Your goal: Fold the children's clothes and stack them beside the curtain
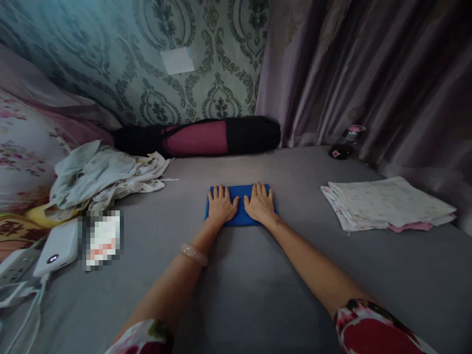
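A flat blue rectangle that looks like folded cloth [241, 212] lies on the grey bed sheet [243, 275], straight ahead of me. My left hand [221, 204] rests palm down on its left part, fingers stretched out. On its right part lies my right hand [260, 202], also flat with the fingers extended. Both thumbs point inward, with a strip of blue showing between them. Neither hand grips anything. The palms hide much of the blue surface.
Folded pale cloths [391, 201] lie at the right, with a dark bottle [344, 142] behind them. A black and pink roll-shaped bag [199, 137] lines the wall. Crumpled clothes [103, 172], a white power bank [59, 248] and a power strip [20, 263] with cables are at left.
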The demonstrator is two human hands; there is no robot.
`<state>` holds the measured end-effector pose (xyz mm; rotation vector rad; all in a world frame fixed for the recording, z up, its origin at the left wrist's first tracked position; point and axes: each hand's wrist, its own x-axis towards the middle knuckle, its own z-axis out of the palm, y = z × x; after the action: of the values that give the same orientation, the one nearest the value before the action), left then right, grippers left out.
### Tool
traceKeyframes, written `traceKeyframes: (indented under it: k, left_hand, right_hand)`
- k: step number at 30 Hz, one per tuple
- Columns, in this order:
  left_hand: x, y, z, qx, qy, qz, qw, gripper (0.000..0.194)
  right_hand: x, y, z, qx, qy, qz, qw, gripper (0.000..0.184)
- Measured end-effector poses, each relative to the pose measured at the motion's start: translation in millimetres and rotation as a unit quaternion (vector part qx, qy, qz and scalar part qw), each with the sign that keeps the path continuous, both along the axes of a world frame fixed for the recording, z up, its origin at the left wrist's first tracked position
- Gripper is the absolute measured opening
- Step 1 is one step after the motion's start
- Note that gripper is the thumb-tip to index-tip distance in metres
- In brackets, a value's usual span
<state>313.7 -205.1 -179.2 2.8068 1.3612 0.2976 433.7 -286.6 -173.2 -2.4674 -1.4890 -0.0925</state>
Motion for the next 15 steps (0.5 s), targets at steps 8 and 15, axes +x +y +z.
traceKeyframes:
  k: [8,15]
  left_hand:
    - [1,1,1.7,-0.006,0.004,-0.003,1.0,0.071]
    - [-17,19,-2.5,-0.059,-0.019,-0.044,0.997,0.073]
  right_hand:
    - [0,3,-0.8,-0.017,0.009,-0.004,1.0,0.065]
    - [19,-5,5.5,-0.068,0.056,0.051,0.995,0.065]
